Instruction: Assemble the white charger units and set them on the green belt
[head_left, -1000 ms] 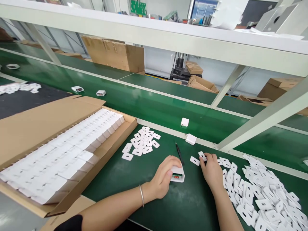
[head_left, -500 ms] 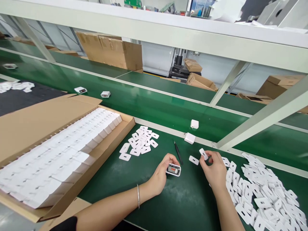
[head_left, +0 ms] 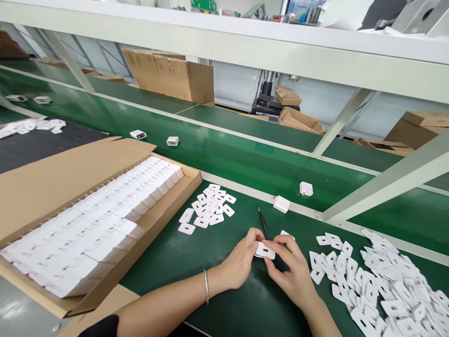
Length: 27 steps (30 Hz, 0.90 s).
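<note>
My left hand [head_left: 242, 260] is closed around a white charger housing, which is mostly hidden behind the cover plate in front of it. Between the thumb and fingers of my right hand [head_left: 289, 267] is a white cover plate [head_left: 265, 250] with a small slot, held against the open end of the housing. Just behind my hands lies a pair of black tweezers [head_left: 263, 222]. Another cover plate [head_left: 286, 234] shows partly behind my right fingers. A white charger [head_left: 281, 204] with prongs rests at the bench's back edge.
Loose cover plates form a large pile [head_left: 396, 281] on the right and a smaller pile [head_left: 208, 206] left of centre. A cardboard box [head_left: 164, 224] with white dividers stands at left. Several chargers, one a white charger [head_left: 306, 188], sit on the green belt [head_left: 231, 154]. A slanted post [head_left: 386, 180] rises at right.
My right hand has moved left with the cover plate and brought it to the housing in my left hand. The chargers on the belt have shifted right relative to the bench.
</note>
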Each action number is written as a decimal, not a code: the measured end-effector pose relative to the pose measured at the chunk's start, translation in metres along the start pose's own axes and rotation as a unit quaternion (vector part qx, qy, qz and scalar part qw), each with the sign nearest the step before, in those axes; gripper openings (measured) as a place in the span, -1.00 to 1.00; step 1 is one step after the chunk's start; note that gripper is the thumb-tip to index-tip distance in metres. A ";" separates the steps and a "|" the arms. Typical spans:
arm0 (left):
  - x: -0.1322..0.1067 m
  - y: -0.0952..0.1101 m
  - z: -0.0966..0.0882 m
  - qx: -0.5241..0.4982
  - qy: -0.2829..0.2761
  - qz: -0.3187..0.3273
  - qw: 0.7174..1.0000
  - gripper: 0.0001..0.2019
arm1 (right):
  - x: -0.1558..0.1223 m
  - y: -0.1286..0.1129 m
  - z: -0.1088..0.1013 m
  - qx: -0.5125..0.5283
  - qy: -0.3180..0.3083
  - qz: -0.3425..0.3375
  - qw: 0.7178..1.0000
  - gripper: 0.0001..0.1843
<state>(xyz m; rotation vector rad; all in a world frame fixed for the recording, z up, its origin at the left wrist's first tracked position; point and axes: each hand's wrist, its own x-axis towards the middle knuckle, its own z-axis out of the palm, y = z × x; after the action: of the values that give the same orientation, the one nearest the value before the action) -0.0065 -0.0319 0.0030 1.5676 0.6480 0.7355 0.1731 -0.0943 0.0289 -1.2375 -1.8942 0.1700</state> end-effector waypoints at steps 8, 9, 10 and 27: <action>-0.002 0.002 -0.002 0.003 -0.016 -0.009 1.000 -0.66 | -0.002 -0.002 -0.002 0.013 -0.032 0.027 0.999 -0.54; -0.003 0.003 -0.002 0.003 -0.017 -0.004 1.000 -0.66 | -0.002 -0.001 -0.001 0.028 -0.036 0.052 0.998 -0.58; -0.003 0.003 -0.002 0.005 -0.017 0.003 1.000 -0.66 | -0.003 -0.001 -0.001 0.046 -0.039 0.086 0.994 -0.62; -0.001 0.010 -0.001 0.083 -0.056 0.046 0.994 -0.69 | -0.009 0.001 0.016 0.234 -0.036 0.317 0.919 -0.50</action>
<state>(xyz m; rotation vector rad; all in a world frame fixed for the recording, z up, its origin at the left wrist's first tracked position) -0.0082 -0.0333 0.0130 1.7892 0.5683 0.6702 0.1644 -0.0959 0.0133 -1.4617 -1.3271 0.9637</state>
